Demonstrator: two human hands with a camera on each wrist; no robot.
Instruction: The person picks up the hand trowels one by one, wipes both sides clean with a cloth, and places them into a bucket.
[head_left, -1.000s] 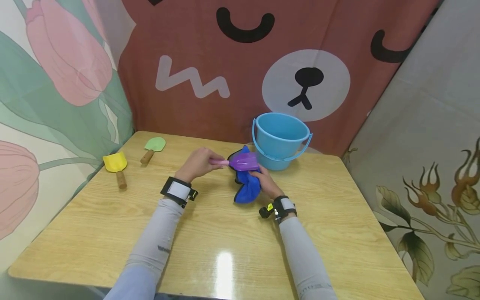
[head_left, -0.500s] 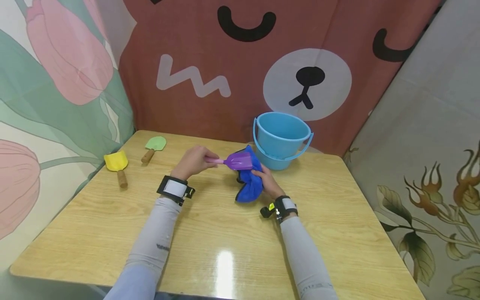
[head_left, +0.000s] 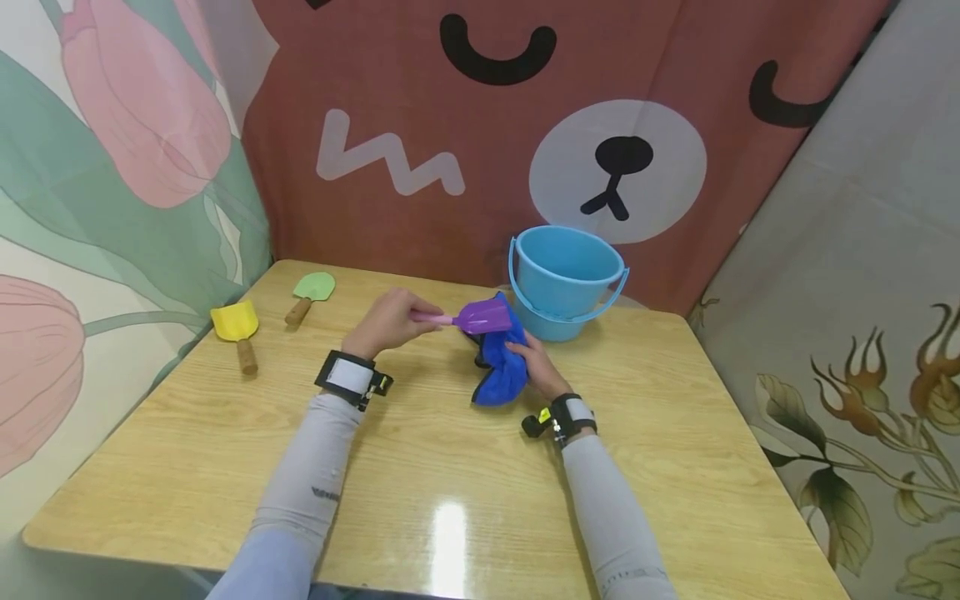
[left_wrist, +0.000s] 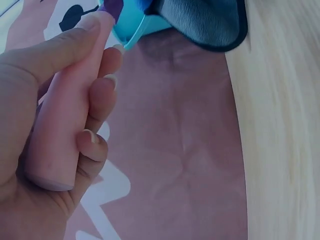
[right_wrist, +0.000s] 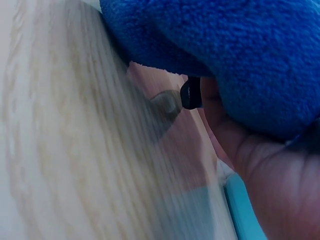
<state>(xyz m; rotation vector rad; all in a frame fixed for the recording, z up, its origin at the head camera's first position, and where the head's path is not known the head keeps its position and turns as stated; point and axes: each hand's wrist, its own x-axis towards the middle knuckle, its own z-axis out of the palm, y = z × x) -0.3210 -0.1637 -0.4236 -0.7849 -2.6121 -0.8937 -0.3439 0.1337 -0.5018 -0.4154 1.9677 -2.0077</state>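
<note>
A yellow shovel [head_left: 236, 322] lies at the left edge of the table [head_left: 420, 467], its wooden handle pointing toward the person. To its right and farther back lies a green shovel [head_left: 312, 287] with a rounded blade and a similar handle; the 2 are apart. Next comes the left hand [head_left: 390, 323], clamped round the pink handle of a purple shovel [head_left: 483, 317], thumb near the neck, fingers curled round the other side. This shovel is held above the table with its blade toward the right. The blade is glossy and scoop-shaped; the handle is thick, smooth and flat at its end. The blade overlaps a blue cloth [head_left: 501, 367]; whether the 2 touch cannot be told. The cloth is fluffy, bunched and edged in black, with a dark grey face. The right hand [head_left: 543, 367] grips it between thumb and fingers. Beyond that hand, a light blue bucket [head_left: 562, 283] stands upright, its handle hanging across the front. Its open mouth shows smooth blue inner wall; the deepest part is hidden.
</note>
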